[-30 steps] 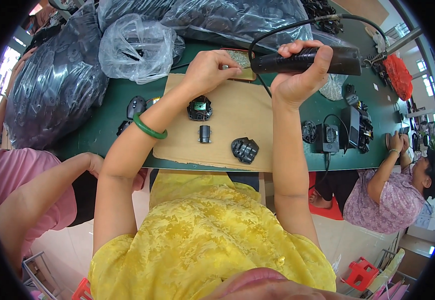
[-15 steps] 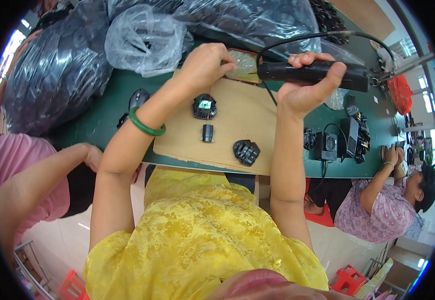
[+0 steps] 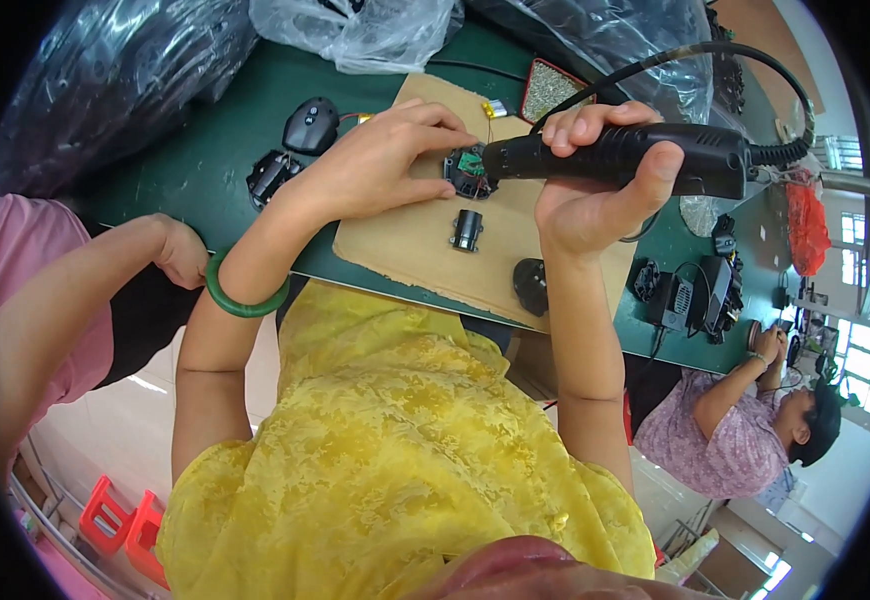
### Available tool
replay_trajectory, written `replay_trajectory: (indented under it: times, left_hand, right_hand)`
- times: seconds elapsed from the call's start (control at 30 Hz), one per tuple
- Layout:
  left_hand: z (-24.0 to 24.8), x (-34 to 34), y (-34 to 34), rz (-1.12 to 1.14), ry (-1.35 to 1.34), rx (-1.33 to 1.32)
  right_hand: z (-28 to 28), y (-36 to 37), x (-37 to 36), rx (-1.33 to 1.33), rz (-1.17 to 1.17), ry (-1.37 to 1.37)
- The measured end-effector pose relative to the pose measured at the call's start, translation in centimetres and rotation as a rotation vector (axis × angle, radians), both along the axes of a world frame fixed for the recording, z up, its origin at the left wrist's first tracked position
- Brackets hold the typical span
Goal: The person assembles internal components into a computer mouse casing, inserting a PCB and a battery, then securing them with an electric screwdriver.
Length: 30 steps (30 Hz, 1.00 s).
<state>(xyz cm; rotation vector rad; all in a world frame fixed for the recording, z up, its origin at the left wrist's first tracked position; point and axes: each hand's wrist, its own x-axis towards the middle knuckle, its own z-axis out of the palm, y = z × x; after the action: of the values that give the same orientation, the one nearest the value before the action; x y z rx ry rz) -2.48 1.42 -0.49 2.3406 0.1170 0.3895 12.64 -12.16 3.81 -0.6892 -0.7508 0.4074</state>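
Observation:
My right hand point(image 3: 595, 190) grips a black corded power screwdriver point(image 3: 645, 158) held sideways, its tip at a small black part with a green circuit board point(image 3: 469, 170). My left hand point(image 3: 380, 160) rests on the brown cardboard sheet point(image 3: 405, 240) and steadies that part with its fingertips. A green bangle point(image 3: 240, 298) circles my left wrist. Two more small black parts lie on the cardboard: a cylinder-like piece point(image 3: 467, 230) and a round housing point(image 3: 530, 285).
Black mouse-shaped shells point(image 3: 310, 125) lie on the green table point(image 3: 205, 170) left of the cardboard. Plastic bags point(image 3: 355, 30) fill the far side. A tray of small screws point(image 3: 548, 90) sits behind. A person in pink point(image 3: 45, 300) sits at my left, another person point(image 3: 745, 430) at right.
My head has come closer and the view has shifted. The screwdriver has swung down so its tip meets the part under my left fingers.

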Motion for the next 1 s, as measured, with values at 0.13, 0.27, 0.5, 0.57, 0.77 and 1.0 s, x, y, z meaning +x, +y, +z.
replay_trajectory:
  times: [0.13, 0.27, 0.5, 0.57, 0.77, 1.0]
  left_hand:
    - [-0.7, 0.0, 0.0, 0.016, -0.031, 0.013]
    - [-1.1, 0.2, 0.0, 0.024, -0.049, 0.033]
    - [-1.3, 0.3, 0.0, 0.034, -0.049, 0.033]
    - [-1.2, 0.3, -0.1, 0.042, -0.04, 0.038]
    - [-1.3, 0.3, -0.2, 0.052, -0.043, 0.046]
    - [-1.5, 0.3, -0.2, 0.052, -0.068, 0.05]
  right_hand:
    - [0.2, 0.4, -0.4, -0.125, -0.092, -0.054]
    - [-0.1, 0.6, -0.2, -0.123, -0.08, -0.03]
    - [-0.5, 0.6, 0.0, -0.13, -0.052, -0.037]
    - [-0.6, 0.6, 0.1, -0.139, -0.057, -0.041]
    - [-0.6, 0.5, 0.1, -0.135, -0.045, -0.028]
    - [-0.5, 0.5, 0.0, -0.132, -0.029, -0.034]
